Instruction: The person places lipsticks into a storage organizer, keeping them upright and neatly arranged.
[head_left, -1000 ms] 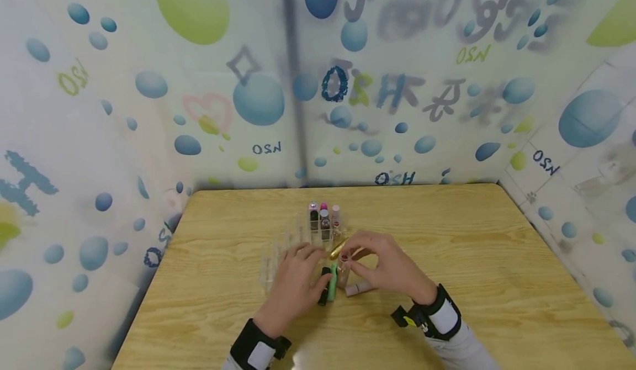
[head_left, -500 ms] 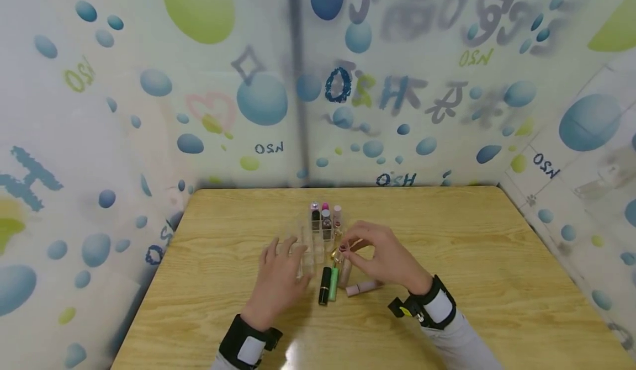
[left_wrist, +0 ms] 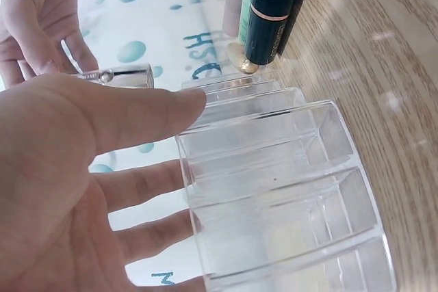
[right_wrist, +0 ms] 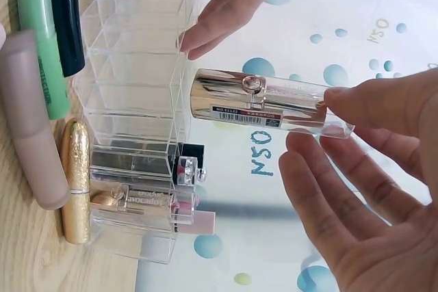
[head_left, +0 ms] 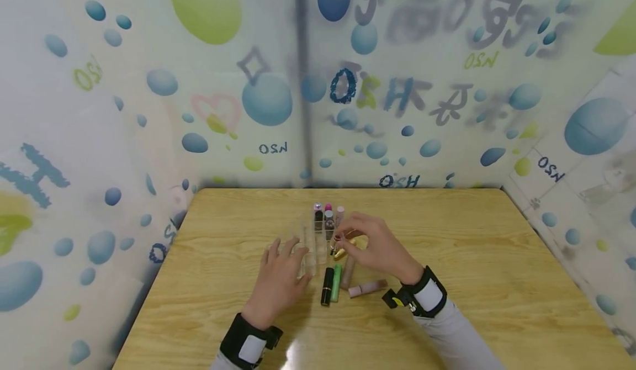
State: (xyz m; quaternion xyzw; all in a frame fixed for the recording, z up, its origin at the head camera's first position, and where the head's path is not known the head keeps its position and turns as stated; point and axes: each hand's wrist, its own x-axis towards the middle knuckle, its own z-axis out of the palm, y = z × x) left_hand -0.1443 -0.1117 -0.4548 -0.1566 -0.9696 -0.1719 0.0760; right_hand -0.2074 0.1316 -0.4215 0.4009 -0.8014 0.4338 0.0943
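Saw black tube point(head_left: 327, 287) and green tube point(head_left: 336, 283) on the wood-grain table point(head_left: 447, 226) between left hand point(head_left: 278, 273) and right hand point(head_left: 377, 244). Rested the left, fingers outspread, on a clear rack point(left_wrist: 274, 186); pinched a lipstick point(right_wrist: 250, 100) in the right, near it. Faced, beyond both, a blue-spotted wall point(head_left: 447, 160).

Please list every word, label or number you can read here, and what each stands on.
"OSH" on the wall, repeated, apparently "H2O" mirrored.
"NO." on the lipstick in the right hand; its digits are too small to be sure.
"avocado" on a tube in the clear rack.
Too small or blurred: print on the black tube and green tube; the wall's grey characters.
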